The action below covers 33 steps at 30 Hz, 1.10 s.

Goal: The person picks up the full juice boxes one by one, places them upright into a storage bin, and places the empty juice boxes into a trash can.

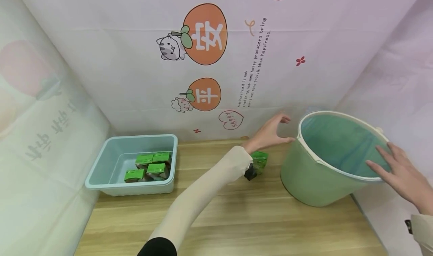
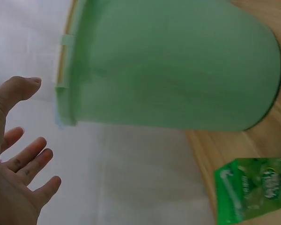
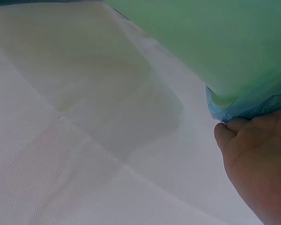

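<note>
A pale green bucket [image 1: 312, 181] stands at the right, with a thin blue plastic bag [image 1: 348, 147] lining its inside. My left hand [image 1: 270, 134] is at the bucket's left rim, thumb close to the edge and fingers apart, holding nothing. In the left wrist view that hand [image 2: 23, 159] appears beside the rim with a small gap. My right hand [image 1: 400, 173] reaches over the right rim, its fingers spread. In the right wrist view, fingertips of the right hand [image 3: 253, 145] touch the blue bag's overhanging edge [image 3: 220, 108]; the other fingers are hidden.
A light blue bin [image 1: 135, 190] at the left holds several green-topped small packs [image 1: 157, 169]. A green packet [image 1: 259, 160] stands behind my left wrist, on the wooden tabletop [image 1: 230, 226]. Printed white sheets [image 1: 142, 79] enclose the back and sides.
</note>
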### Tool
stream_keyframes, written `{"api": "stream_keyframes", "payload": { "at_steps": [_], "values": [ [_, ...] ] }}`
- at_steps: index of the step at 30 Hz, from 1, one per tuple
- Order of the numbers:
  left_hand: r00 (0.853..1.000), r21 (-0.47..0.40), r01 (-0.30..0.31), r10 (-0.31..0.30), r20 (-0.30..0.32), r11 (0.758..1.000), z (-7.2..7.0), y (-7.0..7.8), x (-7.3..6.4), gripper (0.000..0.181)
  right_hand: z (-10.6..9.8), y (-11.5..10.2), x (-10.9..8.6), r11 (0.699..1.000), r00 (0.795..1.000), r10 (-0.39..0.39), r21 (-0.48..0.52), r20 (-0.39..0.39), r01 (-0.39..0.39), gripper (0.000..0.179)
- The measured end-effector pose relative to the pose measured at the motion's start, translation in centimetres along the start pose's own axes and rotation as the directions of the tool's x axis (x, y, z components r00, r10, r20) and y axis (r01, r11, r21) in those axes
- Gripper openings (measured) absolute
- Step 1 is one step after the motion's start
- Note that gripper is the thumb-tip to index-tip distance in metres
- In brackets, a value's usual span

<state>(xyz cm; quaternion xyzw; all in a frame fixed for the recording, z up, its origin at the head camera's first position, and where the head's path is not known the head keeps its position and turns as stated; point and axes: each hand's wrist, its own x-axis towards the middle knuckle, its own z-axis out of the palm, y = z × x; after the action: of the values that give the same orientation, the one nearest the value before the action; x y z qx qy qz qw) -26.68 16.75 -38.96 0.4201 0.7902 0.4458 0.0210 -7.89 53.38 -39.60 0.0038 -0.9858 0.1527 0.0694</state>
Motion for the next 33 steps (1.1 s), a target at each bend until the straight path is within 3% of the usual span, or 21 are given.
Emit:
{"api": "stream_keyframes", "payload": {
  "at_steps": [7, 16, 33],
  "values": [
    [0.991, 0.001, 0.111, -0.110, 0.071, 0.994, 1.9, -2.9, -1.3, 0.075, 0.1, 0.0, 0.1, 1.000, 1.000, 0.003, 0.009, 0.010, -0.003, 0.080],
    [0.977, 0.038, 0.184, -0.187, 0.099, 0.982, 4.6, -6.0, -2.1, 0.079, 0.1, 0.3, 0.2, 1.000, 1.000, 0.026, 0.004, 0.010, -0.026, 0.081],
    [0.959, 0.107, 0.229, -0.243, 0.142, 0.967, 6.7, -10.6, -3.6, 0.087, 0.2, 0.4, 0.2, 1.000, 1.000, 0.020, 0.015, 0.008, -0.020, 0.081]
  ]
}}
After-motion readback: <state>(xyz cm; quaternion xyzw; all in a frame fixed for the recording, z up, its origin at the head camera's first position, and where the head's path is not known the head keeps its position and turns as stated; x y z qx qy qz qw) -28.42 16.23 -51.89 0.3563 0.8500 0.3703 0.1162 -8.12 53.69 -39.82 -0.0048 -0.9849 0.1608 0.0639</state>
